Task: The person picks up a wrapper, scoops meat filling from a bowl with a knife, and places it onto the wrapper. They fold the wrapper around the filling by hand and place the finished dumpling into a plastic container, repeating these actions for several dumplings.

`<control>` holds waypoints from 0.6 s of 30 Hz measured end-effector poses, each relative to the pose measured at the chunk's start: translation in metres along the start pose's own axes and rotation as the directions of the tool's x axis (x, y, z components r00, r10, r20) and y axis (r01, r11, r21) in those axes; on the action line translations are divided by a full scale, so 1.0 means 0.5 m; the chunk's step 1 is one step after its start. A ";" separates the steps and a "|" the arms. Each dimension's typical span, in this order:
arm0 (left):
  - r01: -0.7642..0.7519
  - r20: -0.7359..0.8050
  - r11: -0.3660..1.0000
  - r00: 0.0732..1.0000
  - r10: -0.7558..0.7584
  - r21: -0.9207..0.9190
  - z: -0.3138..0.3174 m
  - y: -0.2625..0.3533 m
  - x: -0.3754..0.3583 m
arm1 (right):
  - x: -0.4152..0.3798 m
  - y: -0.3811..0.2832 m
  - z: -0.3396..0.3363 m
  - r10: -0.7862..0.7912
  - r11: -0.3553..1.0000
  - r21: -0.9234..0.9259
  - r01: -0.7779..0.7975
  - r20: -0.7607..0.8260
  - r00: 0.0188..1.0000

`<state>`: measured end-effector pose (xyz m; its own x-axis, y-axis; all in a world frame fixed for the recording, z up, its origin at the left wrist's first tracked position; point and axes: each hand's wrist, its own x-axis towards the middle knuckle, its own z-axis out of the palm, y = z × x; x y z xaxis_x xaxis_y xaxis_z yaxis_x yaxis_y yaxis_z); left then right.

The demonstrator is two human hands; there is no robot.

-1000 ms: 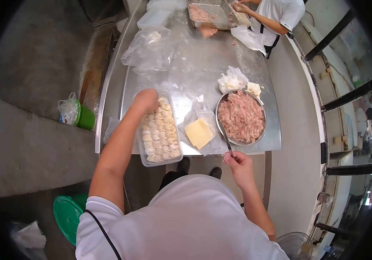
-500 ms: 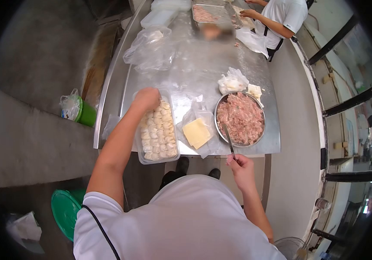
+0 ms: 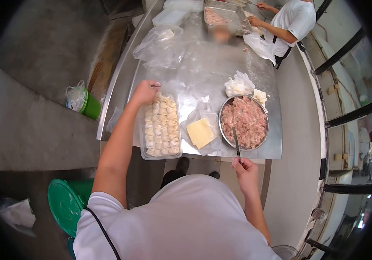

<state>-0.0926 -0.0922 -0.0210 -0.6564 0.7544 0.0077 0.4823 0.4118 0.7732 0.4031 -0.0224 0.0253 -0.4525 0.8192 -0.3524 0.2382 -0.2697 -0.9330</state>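
**Dumpling tray and filling bowl, centre frame**

Head view: left hand (image 3: 144, 92) rests, fingers curled, on the far end of the dumpling tray (image 3: 161, 152). Dumplings (image 3: 162, 128) look soft and fragile; lift by their folds. Right hand (image 3: 245, 168) pinches a thin metal spatula (image 3: 236, 141) over the filling bowl (image 3: 244, 121).

Nothing here can be read: the clear tray of dumplings (image 3: 161, 125), the metal bowl of minced meat (image 3: 244, 121), the plastic bags, the steel table (image 3: 203, 69) and the green bucket (image 3: 90, 107) carry no lettering, label or number that I can make out.
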 end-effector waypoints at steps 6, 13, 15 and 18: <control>0.043 0.051 0.958 0.997 -0.059 0.285 0.007 0.045 -0.080 | 0.003 -0.006 0.005 -0.006 1.000 -0.026 0.007 0.041 0.999; 0.020 -0.042 0.956 0.999 -0.008 0.293 0.025 0.024 -0.138 | 0.001 -0.008 0.003 -0.024 0.998 -0.061 0.026 0.045 0.999; 0.056 0.015 0.953 0.998 -0.064 0.299 0.027 0.030 -0.168 | 0.004 -0.001 -0.004 -0.034 0.998 -0.055 0.037 0.052 0.998; 0.060 0.021 0.946 0.997 -0.071 0.320 0.027 0.049 -0.207 | 0.005 0.002 -0.007 -0.030 0.998 -0.058 0.033 0.062 0.998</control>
<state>-0.0050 -0.1530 -0.0116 -0.6767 0.7338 -0.0601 0.6020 0.5984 0.5288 0.4051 -0.0187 0.0238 -0.5115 0.7940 -0.3285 0.2722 -0.2129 -0.9384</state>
